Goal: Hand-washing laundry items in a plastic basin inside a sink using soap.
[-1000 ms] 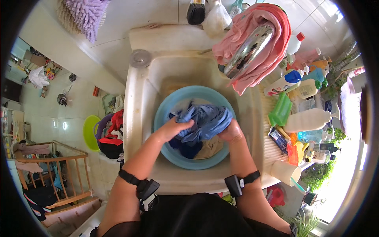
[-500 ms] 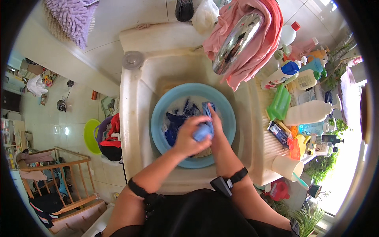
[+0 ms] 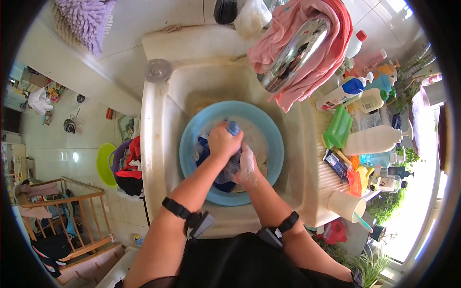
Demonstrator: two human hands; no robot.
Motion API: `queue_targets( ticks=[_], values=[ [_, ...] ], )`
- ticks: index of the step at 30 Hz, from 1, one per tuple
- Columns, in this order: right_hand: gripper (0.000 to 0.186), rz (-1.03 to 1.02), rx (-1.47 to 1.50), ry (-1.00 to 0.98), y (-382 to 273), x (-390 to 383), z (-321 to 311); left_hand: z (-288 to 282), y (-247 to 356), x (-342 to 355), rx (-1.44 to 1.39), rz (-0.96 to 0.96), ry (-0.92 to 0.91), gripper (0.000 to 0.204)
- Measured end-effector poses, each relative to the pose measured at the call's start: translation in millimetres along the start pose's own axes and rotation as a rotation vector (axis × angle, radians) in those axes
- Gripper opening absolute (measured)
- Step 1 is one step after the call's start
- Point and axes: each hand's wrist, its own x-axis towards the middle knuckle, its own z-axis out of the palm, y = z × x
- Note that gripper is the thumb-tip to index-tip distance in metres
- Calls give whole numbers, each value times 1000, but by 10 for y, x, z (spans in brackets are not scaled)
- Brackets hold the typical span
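Note:
My left hand (image 3: 224, 140) is wrapped around a bunched blue-grey cloth (image 3: 233, 127), whose end pokes out above the fist. Close beside it, my right hand (image 3: 247, 167) grips the lower part of that cloth, with white suds over the fingers and wrist. Both hands are above a round light-blue basin (image 3: 278, 144), in which soapy water (image 3: 257, 137) surrounds dark blue fabric (image 3: 203, 150). A pale cloth shows by the basin's right side. The lower folds of the held cloth are partly hidden by my hands.
The basin stands in a cream sink (image 3: 192, 91). A chrome tap (image 3: 300, 53) draped with pink cloth (image 3: 288, 98) hangs over the back right. Bottles, a green container (image 3: 337, 127) and a white cup (image 3: 345, 204) crowd the right ledge. A laundry-filled purple basket (image 3: 117, 158) stands left.
My left hand has moved up and left, closing around the cloth near its top. My right hand has dropped toward the water and carries suds. The view has shifted slightly.

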Motion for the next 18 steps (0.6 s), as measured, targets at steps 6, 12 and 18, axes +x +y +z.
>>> queue_targets(
  ticks=[6, 12, 18],
  values=[
    [32, -375, -45, -542, -121, 545, -776, 91, 252, -473, -177, 379, 118, 24],
    [33, 25, -165, -137, -370, -38, -131, -20, -428, 237, 102, 218, -26, 29],
    [47, -582, -809, 206, -754, 664, -524, 61, -820, 390, 292, -29, -242, 41]
  ],
)
